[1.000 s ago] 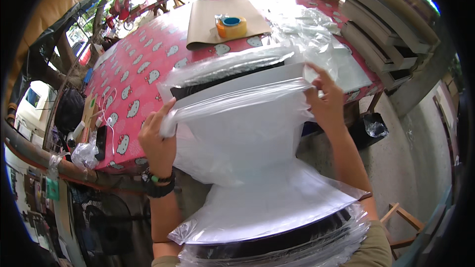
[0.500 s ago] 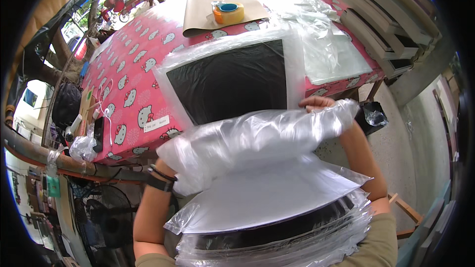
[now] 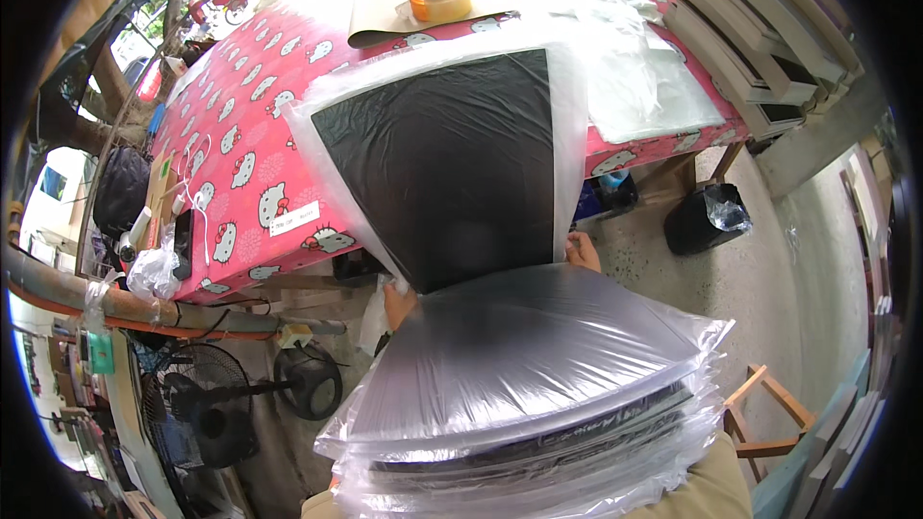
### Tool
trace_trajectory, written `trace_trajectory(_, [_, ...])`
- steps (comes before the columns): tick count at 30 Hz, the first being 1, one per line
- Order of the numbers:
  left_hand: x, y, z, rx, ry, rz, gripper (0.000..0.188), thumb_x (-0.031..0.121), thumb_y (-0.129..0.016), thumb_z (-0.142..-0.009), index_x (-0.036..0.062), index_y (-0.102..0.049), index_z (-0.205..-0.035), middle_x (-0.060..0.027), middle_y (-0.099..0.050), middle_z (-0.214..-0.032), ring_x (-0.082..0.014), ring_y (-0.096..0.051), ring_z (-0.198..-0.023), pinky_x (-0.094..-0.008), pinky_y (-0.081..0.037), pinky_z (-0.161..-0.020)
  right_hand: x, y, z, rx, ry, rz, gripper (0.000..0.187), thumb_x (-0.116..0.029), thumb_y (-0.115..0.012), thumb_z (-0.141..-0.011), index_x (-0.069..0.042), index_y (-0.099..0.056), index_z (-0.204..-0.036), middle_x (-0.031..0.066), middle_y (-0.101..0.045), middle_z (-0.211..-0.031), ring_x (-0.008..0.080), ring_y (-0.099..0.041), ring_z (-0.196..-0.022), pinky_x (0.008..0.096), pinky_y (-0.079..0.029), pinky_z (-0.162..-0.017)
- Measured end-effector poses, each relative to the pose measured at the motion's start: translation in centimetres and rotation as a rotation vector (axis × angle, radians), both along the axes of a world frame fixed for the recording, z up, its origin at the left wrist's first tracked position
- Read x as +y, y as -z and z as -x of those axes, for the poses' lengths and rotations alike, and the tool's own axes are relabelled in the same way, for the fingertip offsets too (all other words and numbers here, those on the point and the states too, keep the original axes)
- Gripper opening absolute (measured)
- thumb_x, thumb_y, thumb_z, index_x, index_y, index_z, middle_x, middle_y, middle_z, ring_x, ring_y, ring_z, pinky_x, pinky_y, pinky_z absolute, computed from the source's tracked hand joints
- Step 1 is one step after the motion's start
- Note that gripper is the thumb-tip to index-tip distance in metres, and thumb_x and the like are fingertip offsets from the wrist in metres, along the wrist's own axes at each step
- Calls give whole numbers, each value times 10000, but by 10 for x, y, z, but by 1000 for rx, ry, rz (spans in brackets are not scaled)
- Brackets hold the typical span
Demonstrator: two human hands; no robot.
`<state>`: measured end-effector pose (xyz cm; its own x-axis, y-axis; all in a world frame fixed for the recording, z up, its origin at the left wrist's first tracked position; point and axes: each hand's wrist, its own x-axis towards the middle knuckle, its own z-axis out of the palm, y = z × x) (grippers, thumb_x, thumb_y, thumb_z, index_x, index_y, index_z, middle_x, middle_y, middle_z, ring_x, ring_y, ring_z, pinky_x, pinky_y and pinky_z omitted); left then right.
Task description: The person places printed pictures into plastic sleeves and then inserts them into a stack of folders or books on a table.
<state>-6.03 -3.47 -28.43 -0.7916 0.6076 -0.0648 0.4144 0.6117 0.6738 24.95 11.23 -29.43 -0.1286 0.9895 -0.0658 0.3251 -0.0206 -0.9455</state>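
Observation:
A flat black panel in a clear plastic sleeve (image 3: 442, 154) lies partly on the table, its near end reaching past the table edge toward me. At its near left corner my left hand (image 3: 398, 308) is closed on the sleeve's edge, its fingers partly hidden. My right hand (image 3: 582, 252) has its fingers curled at the near right edge of the same panel. Just below both hands, a stack of plastic-sleeved panels (image 3: 538, 356) rests on my lap, a shiny sleeve over a pale surface on top. Dark surfaces show between its lower layers.
The table wears a pink patterned cloth (image 3: 240, 125). A tape roll (image 3: 438, 4) sits on brown board (image 3: 370, 27) at the back. Clear plastic sheets (image 3: 644, 106) lie right. A black bin (image 3: 707, 221) stands on the floor; a fan (image 3: 197, 408) is lower left. Frames (image 3: 750, 29) are stacked right.
The crumpled plastic that covered the panel's near end no longer bunches across my arms. More of the black panel shows, and both hands have come inward to its near corners.

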Motion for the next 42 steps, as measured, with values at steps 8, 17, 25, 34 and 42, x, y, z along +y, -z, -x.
trace_trajectory(8, [-12,-66,57,289,141,-184,215,20,-530,-681,64,-531,-892,-133,-595,-874,-311,-586,-790,-403,-455,-669,28,-45,-35,-232,71,-284,137,-112,-530,-784,-25,-561,-885,125,-592,-709,209,-561,-602,298,-424,-564])
trace_trajectory(17, [57,-323,-84,-1262,926,-1003,245,249,-462,-890,17,-472,-970,19,-347,-572,-69,-337,-493,-203,-288,-473,-11,-309,94,48,-1232,-181,574,-152,-688,-700,-62,-427,-1203,59,-575,-797,126,-472,-632,271,-426,-589])
trace_trajectory(25, [3,-297,24,-881,1417,-939,1045,496,-737,-558,39,-198,-1328,-196,-234,-1335,-362,-184,-1256,-494,-84,-1019,112,-344,-44,161,30,-397,155,-137,-569,-747,0,-611,-808,26,-537,-604,89,-476,-525,269,-377,-470])
trace_trajectory(34, [-64,-231,21,-954,989,-420,882,393,-760,-578,45,-311,-1253,-203,-338,-1232,-344,-306,-1161,-474,-197,-964,184,-353,-29,-313,-175,-594,603,-290,-623,-750,8,-395,-1223,169,-466,-1200,249,-472,-1078,307,-369,-876])
trace_trajectory(42, [-55,-175,25,-965,353,-493,767,285,-778,-579,23,-382,-1182,-138,-426,-1145,-265,-394,-1067,-399,-301,-907,22,-294,-14,589,-1128,-281,1208,-518,-791,-444,30,-164,-1320,234,-179,-1311,326,-194,-1245,430,-214,-995])
